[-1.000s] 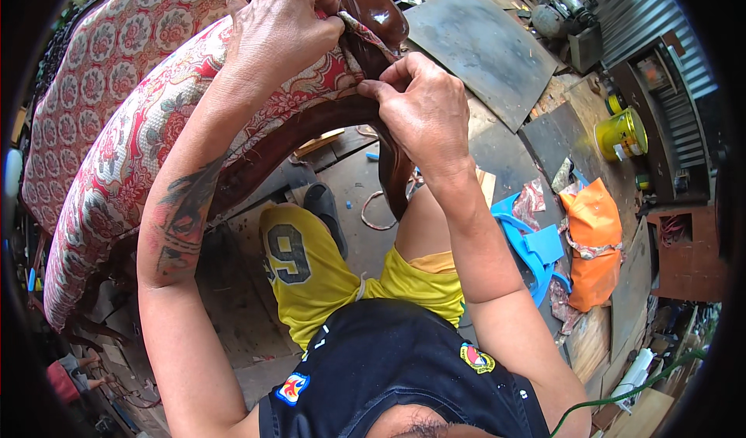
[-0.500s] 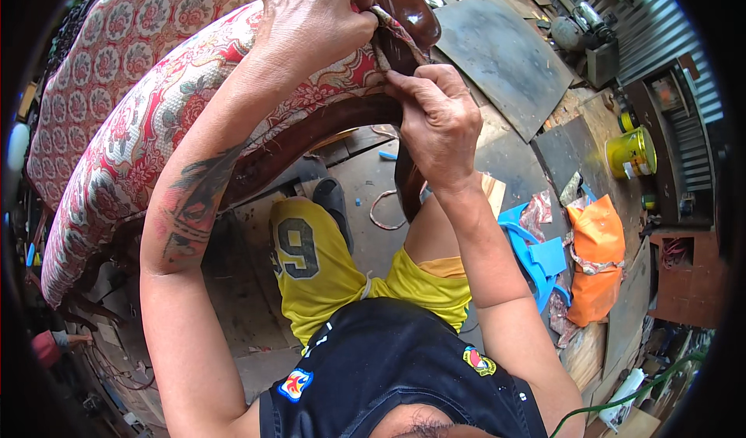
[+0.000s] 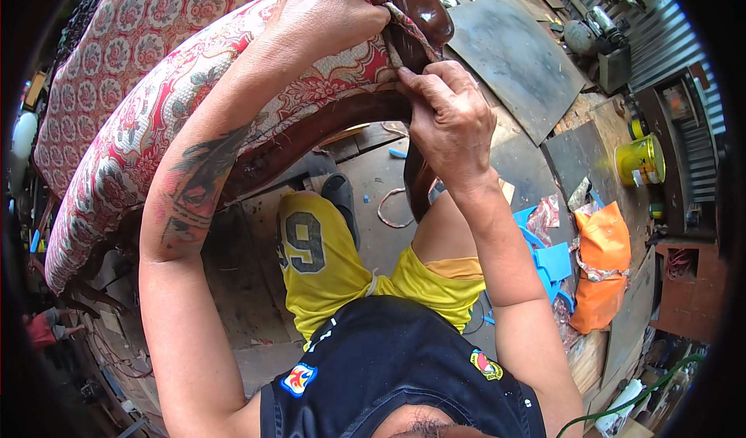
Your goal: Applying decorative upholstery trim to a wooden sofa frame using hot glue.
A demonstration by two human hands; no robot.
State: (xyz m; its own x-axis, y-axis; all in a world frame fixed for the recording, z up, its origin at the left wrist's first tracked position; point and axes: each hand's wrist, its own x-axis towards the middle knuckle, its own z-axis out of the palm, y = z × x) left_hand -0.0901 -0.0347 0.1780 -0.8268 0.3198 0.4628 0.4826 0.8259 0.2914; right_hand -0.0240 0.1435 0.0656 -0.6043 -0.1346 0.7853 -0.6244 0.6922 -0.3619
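Observation:
A padded chair or sofa (image 3: 167,119) with red and cream flowered upholstery fabric and a dark polished wood frame (image 3: 311,127) stands before me. At its upper right corner, my left hand (image 3: 330,11) is closed on the edge of the fabric, pressed near the wooden post (image 3: 426,15). My right hand (image 3: 451,116) pinches the folded end of the same fabric strip (image 3: 410,30), a little lower and to the right. The strip runs between the two hands along the wood. My left fingertips are partly hidden at the top of the picture.
A dark flat board (image 3: 513,57) lies on the floor beyond my right hand. To the right are an orange bag (image 3: 602,244), blue plastic pieces (image 3: 552,263), fabric scraps and a yellow bucket (image 3: 641,161). A looped cord (image 3: 395,209) lies near my feet. Another person (image 3: 47,329) shows at the far left.
Both hands keep their grip on the fabric edge. In the picture, hands, chair corner and floor items sit slightly further right; the fabric strip between the hands looks much the same.

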